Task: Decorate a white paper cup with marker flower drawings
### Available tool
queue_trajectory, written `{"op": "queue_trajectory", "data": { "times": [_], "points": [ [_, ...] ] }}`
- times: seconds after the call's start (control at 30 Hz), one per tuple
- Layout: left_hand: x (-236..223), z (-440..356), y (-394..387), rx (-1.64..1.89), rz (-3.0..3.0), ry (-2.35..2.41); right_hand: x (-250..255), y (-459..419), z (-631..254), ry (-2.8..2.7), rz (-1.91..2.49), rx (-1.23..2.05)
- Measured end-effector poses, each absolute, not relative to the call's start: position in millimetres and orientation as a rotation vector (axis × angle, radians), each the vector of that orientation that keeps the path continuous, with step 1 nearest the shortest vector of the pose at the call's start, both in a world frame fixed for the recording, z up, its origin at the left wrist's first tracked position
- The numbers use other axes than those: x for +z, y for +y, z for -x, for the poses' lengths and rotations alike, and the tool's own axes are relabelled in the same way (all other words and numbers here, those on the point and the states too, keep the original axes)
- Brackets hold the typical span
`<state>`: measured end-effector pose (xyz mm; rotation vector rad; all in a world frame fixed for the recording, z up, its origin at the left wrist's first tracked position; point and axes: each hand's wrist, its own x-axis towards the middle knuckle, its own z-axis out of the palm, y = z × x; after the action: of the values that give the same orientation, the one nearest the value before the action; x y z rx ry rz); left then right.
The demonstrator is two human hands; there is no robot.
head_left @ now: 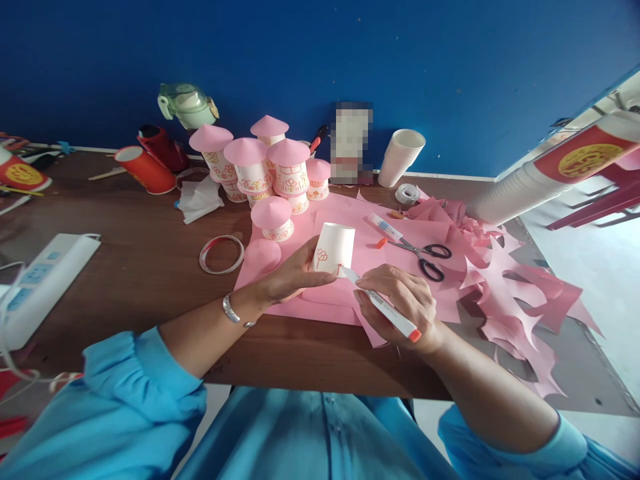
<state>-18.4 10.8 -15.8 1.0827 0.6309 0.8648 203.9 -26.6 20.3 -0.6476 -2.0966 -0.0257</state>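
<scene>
My left hand is closed around a white paper cup, which bears a red flower drawing on its left side. In my right hand is a white marker with an orange-red end, its tip at the cup's lower edge beside a small red mark. Pink paper sheets lie under both hands. Behind the cup stand several decorated paper cups with pink cone roofs, some stacked. An orange marker cap rests on the paper near the cup.
Black-handled scissors and a glue stick lie right of the cup. Pink paper scraps spread over the right side. A tape roll, a power strip and a red cup are leftward. Stacked white cups stand behind.
</scene>
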Motion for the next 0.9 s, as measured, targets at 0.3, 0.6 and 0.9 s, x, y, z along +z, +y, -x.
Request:
{"op": "queue_trajectory", "data": {
  "times": [0.3,0.6,0.9],
  "points": [
    [-16.3,18.7,11.0,0.852,-1.059,0.613,20.0,-26.3,-204.1,-2.082,0.669,-0.054],
    [-19.9,19.6,11.5,0.852,-1.05,0.605,20.1,-26.3,-203.5,-2.065,0.686,-0.045],
    [-19.5,19.3,12.0,0.848,-1.075,0.584,20.4,-26.9,-203.9,-2.062,0.681,-0.042]
  ]
}}
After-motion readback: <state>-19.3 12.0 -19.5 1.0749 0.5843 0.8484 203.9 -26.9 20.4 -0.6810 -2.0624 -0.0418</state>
